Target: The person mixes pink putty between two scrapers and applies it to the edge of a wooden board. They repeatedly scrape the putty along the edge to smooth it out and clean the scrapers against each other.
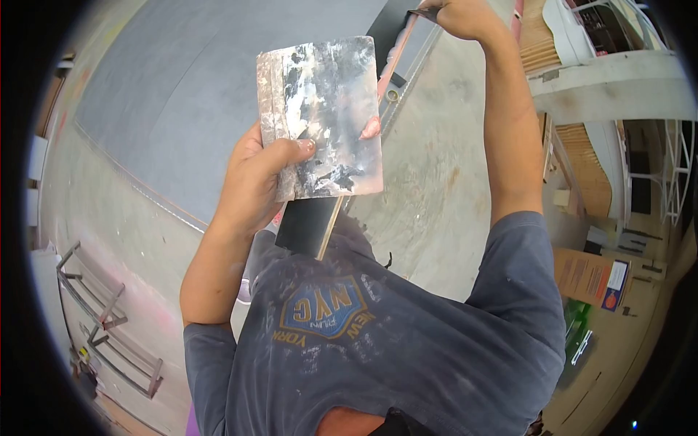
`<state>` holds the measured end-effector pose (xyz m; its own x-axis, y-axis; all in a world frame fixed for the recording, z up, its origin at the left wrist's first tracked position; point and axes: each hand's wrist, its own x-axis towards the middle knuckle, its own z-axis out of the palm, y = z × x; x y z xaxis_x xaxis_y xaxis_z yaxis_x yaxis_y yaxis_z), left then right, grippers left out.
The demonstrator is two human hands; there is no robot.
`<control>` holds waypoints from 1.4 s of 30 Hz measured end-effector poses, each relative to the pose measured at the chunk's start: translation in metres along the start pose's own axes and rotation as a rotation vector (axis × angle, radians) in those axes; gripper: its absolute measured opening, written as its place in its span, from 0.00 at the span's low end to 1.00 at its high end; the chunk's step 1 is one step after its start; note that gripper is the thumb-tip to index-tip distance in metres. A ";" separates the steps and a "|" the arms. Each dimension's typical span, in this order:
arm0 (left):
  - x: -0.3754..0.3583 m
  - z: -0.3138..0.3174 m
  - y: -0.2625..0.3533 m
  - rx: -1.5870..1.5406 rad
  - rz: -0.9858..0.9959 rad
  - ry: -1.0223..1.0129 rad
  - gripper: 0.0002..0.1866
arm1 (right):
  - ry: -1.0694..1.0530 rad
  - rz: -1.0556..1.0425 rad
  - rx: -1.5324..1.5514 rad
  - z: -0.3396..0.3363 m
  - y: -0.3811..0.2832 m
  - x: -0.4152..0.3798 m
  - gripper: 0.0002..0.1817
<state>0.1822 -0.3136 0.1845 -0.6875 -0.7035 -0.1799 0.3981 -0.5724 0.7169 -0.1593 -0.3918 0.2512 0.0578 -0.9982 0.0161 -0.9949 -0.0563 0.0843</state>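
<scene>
The left hand (254,174) holds one smeared plate (327,102), near and left of centre, thumb pressed on its face, other fingers hidden behind. One dark board (309,227) runs beneath it from near to far. Far right, the right hand (465,17) pinches one scraper (427,11) at the board's pink-coated edge. Two metal frames (109,320) stand left.

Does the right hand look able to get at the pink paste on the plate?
Probably yes: the pink paste sits uncovered on the plate, near the edge toward the right hand.
</scene>
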 end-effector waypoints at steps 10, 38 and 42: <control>0.000 -0.005 -0.002 -0.072 0.031 -0.074 0.23 | -0.042 -0.111 0.179 -0.017 -0.061 -0.058 0.21; 0.026 0.011 0.006 -0.120 0.111 -0.063 0.22 | 1.098 -0.041 1.290 0.032 -0.179 -0.154 0.21; 0.029 0.025 0.014 -0.114 0.202 -0.090 0.21 | 1.043 -0.146 0.735 0.038 -0.174 -0.156 0.22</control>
<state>0.1526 -0.3311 0.2059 -0.6362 -0.7712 0.0240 0.5957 -0.4711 0.6506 0.0013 -0.2271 0.1964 -0.1242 -0.5124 0.8497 -0.7666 -0.4941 -0.4100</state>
